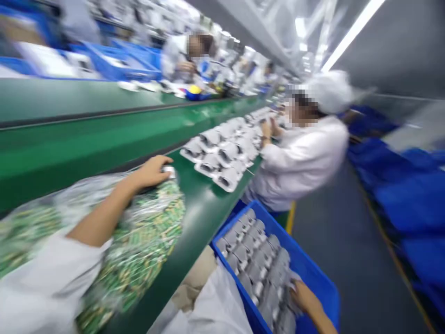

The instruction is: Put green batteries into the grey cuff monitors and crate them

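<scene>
On the left, my left hand (153, 172) is over a plastic bag of green circuit boards (149, 232). Its thumb and fingers curve about a small white and dark piece (169, 172), mostly hidden and blurred. Down at the right, my right hand (308, 297) reaches into a blue bin (306, 260). Those fingers close on the edge of a pale plastic housing (295, 276); motion smears the detail. Rows of grey-white housings (246, 250) fill the bin beside that hand.
White housings with dark openings (227, 153) stand in rows on the green bench (194, 199). A co-worker in white (302, 157) handles parts farther along it. Blue crates (118, 62) sit across the green line. Blue-covered stacks (410, 195) line the aisle floor (333, 250).
</scene>
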Demonstrator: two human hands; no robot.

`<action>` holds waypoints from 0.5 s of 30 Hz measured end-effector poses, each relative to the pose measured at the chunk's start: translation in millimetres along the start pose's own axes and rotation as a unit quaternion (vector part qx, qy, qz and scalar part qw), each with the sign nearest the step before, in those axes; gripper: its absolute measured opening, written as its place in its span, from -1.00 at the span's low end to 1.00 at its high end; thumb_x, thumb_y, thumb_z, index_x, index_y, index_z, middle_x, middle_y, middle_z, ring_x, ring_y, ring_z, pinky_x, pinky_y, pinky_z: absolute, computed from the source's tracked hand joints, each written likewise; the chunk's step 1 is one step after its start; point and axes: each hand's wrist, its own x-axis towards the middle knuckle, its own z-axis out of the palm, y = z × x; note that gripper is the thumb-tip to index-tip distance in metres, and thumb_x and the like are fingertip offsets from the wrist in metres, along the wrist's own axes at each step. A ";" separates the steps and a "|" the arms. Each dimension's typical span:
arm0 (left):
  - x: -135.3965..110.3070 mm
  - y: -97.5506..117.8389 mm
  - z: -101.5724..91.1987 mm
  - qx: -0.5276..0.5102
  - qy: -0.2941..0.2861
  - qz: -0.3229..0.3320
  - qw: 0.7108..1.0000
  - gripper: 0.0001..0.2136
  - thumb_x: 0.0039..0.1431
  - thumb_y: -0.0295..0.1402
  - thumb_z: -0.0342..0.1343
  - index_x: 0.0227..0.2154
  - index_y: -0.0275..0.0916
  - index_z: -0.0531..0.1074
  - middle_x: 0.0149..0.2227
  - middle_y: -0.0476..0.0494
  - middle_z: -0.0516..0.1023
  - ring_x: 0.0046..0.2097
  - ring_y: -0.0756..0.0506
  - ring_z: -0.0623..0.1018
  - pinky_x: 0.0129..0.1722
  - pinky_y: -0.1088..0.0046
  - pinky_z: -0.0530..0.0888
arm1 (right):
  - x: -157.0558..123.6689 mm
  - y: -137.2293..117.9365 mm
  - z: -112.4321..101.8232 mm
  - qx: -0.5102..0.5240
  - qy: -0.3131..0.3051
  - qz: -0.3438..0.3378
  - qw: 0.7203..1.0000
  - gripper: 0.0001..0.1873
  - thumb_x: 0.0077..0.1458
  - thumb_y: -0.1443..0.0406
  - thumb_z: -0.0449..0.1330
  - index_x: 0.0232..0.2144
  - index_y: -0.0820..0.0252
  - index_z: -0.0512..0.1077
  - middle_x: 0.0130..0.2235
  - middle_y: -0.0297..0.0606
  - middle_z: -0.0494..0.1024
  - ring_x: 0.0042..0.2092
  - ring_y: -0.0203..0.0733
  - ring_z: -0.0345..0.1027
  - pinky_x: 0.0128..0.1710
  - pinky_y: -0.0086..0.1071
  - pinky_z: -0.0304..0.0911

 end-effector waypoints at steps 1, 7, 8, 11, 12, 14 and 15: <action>-0.3 -2.1 -0.9 0.020 0.001 -0.011 1.000 -0.50 0.16 -0.23 0.16 0.16 -0.29 0.48 0.22 -0.27 0.57 0.20 -0.23 0.53 0.32 0.16 0.41 | 7.3 -2.1 -4.1 0.000 0.037 -0.033 0.999 -0.62 0.24 -0.06 0.06 -0.44 -0.09 0.53 -0.44 -0.20 0.59 -0.43 0.17 0.60 -0.48 0.01 0.55; -2.6 -25.1 0.2 0.050 0.027 -0.049 0.997 -0.68 0.25 -0.31 0.13 0.01 -0.28 0.61 -0.02 -0.26 0.67 0.00 -0.24 0.56 0.16 0.20 0.44 | 70.1 -111.2 -52.6 0.105 0.257 -0.314 0.908 -0.88 0.26 0.29 0.23 -0.18 -0.03 0.55 -0.28 -0.19 0.70 -0.29 0.02 0.65 -0.19 -0.10 0.58; -4.0 -26.7 1.1 0.036 0.033 -0.045 0.998 -0.71 0.26 -0.34 0.11 -0.04 -0.28 0.62 -0.05 -0.24 0.67 -0.03 -0.21 0.56 0.13 0.23 0.44 | 83.2 -149.6 -60.2 0.136 0.274 -0.365 0.879 -0.86 0.26 0.34 0.26 -0.16 -0.01 0.55 -0.27 -0.20 0.69 -0.25 -0.01 0.64 -0.16 -0.15 0.57; -7.2 -28.6 2.2 0.010 0.061 -0.032 0.998 -0.74 0.28 -0.39 0.07 -0.10 -0.27 0.62 -0.08 -0.22 0.67 -0.06 -0.19 0.56 0.10 0.26 0.44 | 126.1 -280.4 -68.6 0.220 0.217 -0.486 0.817 -0.79 0.32 0.39 0.24 -0.08 0.01 0.58 -0.18 -0.18 0.70 -0.14 -0.04 0.62 -0.06 -0.16 0.56; -8.3 -28.5 1.9 0.009 0.075 -0.028 0.997 -0.75 0.29 -0.39 0.07 -0.09 -0.27 0.62 -0.07 -0.23 0.67 -0.04 -0.19 0.55 0.12 0.24 0.43 | 139.2 -324.3 -65.7 0.240 0.169 -0.524 0.800 -0.79 0.35 0.38 0.21 -0.07 0.01 0.59 -0.16 -0.18 0.70 -0.11 -0.05 0.62 -0.03 -0.16 0.55; -11.6 -27.5 0.0 0.014 0.110 -0.031 0.993 -0.75 0.33 -0.38 0.06 -0.07 -0.26 0.60 -0.05 -0.24 0.66 0.01 -0.22 0.54 0.17 0.20 0.42 | 159.7 -404.5 -53.4 0.257 0.054 -0.590 0.764 -0.77 0.37 0.37 0.17 -0.08 0.03 0.60 -0.12 -0.18 0.70 -0.08 -0.08 0.60 -0.01 -0.18 0.53; -13.8 -26.8 -1.4 0.018 0.128 -0.039 0.991 -0.74 0.35 -0.38 0.03 -0.06 -0.26 0.60 -0.03 -0.25 0.65 0.03 -0.23 0.52 0.19 0.17 0.41 | 166.9 -438.5 -45.6 0.240 -0.001 -0.611 0.754 -0.76 0.35 0.40 0.17 -0.10 0.07 0.62 -0.12 -0.18 0.70 -0.09 -0.09 0.59 -0.01 -0.20 0.52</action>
